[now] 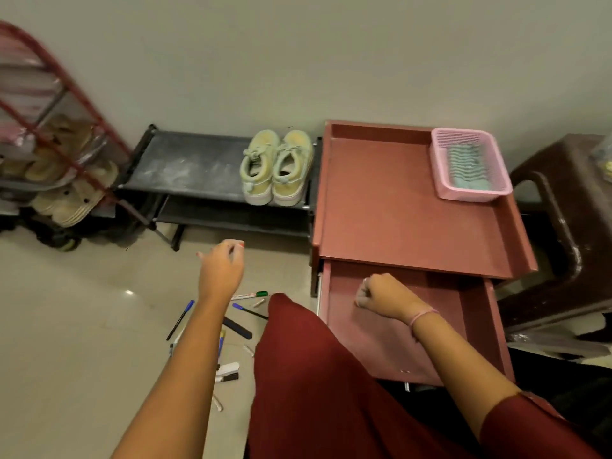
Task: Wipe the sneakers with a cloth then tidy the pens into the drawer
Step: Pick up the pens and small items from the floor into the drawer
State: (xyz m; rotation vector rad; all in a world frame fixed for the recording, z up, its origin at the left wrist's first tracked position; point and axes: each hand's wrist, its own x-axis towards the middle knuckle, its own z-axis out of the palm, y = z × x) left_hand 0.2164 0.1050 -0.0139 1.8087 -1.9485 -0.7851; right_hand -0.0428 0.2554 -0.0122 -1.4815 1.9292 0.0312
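A pair of pale yellow-green sneakers [276,167] is seen side by side on the right end of a low dark shoe rack [185,167], heels toward the camera, against a plain wall. No brand mark can be read on them. Just beside the rack on the right, a reddish-brown cabinet [381,207] is placed, its top surface rimmed by a raised edge. In the far right corner of that surface a pink plastic basket [470,164] is set, and a folded blue-green cloth [467,167] is laid inside it.

The drawer [470,303] under the cabinet top is pulled out. The right hand [384,296] is held above the drawer's inside, its fingers curled into a fist; whether anything is held in it cannot be told. A pink band is worn on that wrist.

The left hand [222,266] is held above the floor in front of the rack, its fingers bent inward and its palm hidden, so its grip cannot be told.

The pens [218,329] are scattered on the pale tiled floor [66,342] beneath the left forearm, well apart from the drawer. Among them a white marker with a green cap [250,295] is seen, with printing on its barrel that is too small to be read, and a thin pen with a blue cap [180,319]. A knee clothed in dark red [298,359] is seen between the pens and the drawer.

At the far left a red-framed rack [49,127] holding sandals is seen, and at the far right a dark brown stool [569,210].
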